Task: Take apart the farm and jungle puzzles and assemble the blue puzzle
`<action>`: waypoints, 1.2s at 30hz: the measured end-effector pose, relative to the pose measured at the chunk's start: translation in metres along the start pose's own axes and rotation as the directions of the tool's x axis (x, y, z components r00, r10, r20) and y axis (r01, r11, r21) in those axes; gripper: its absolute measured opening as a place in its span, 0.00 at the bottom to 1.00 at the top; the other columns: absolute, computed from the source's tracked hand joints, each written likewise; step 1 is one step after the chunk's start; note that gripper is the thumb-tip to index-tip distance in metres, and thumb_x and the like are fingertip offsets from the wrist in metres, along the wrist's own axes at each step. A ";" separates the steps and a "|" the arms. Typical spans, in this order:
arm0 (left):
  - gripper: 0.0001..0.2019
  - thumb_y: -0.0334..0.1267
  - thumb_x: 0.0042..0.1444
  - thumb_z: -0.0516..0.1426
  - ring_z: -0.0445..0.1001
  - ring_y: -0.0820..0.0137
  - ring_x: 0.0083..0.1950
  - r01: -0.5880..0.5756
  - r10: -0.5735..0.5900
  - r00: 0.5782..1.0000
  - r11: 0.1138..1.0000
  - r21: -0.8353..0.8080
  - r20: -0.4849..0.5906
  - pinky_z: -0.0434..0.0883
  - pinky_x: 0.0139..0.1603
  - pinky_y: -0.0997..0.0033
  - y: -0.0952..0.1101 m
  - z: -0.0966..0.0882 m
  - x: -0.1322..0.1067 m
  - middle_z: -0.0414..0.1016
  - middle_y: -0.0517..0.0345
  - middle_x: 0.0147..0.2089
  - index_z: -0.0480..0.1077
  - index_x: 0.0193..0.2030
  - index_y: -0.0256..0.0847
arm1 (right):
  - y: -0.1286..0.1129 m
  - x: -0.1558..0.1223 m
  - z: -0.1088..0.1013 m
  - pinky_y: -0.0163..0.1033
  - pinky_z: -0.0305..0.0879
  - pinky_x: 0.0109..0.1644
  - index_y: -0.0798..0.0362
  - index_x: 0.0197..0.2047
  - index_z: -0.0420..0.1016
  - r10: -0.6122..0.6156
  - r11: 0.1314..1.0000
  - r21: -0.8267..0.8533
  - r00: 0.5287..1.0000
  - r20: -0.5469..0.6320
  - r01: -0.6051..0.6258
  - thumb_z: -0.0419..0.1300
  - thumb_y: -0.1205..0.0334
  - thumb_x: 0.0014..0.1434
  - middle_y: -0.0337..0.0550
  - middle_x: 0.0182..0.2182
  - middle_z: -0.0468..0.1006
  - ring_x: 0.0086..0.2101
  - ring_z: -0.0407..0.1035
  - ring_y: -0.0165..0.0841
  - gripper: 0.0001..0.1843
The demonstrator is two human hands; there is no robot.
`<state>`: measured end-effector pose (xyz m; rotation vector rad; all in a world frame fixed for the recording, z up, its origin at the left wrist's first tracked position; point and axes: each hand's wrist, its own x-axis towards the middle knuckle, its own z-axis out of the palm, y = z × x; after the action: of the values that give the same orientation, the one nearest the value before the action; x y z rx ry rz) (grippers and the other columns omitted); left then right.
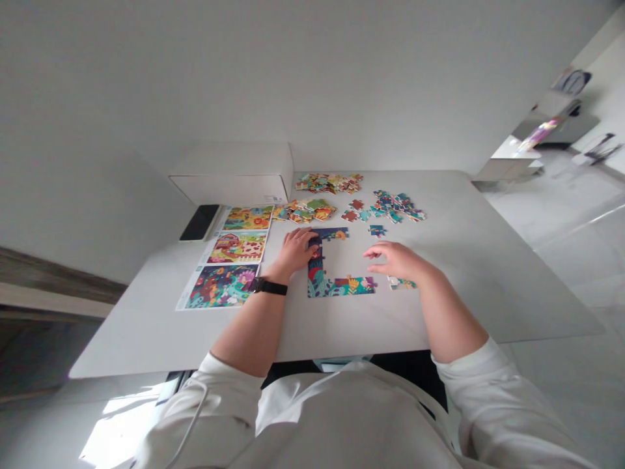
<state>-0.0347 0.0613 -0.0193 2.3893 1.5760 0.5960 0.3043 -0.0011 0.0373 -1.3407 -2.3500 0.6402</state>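
A partly joined jigsaw puzzle (316, 286) lies flat on the table, its dark blue and teal pieces forming a C shape that opens to the right. My left hand (295, 251) rests at its left edge, fingers stretched out and touching the upper left pieces. To the right of the gap hovers my right hand (393, 259), fingers apart, with nothing visible in it. Just below that hand are loose edge pieces (405, 284), partly covered by it. One blue puzzle piece (377, 230) lies alone above the right hand.
Piles of blue pieces (398, 206), orange and green pieces (307, 210) and mixed pieces (329, 183) lie farther back. A picture sheet (185, 296) and a phone (199, 223) are at the left. Behind them stands a white box (229, 189) by the wall.
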 end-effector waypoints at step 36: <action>0.55 0.71 0.54 0.66 0.48 0.38 0.85 -0.142 0.115 0.975 0.980 0.136 0.190 0.49 0.82 0.32 0.040 0.010 -0.020 0.48 0.38 0.85 0.57 0.82 0.48 | -0.033 -0.006 0.037 0.45 0.71 0.57 0.48 0.55 0.84 -0.146 0.989 -0.023 0.988 0.043 0.147 0.71 0.61 0.66 0.48 0.49 0.82 0.50 0.77 0.41 0.14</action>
<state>-0.0039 0.0277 -0.0164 2.5867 1.4438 0.2801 0.2650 -0.0286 0.0241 -1.1616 -2.4703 0.5999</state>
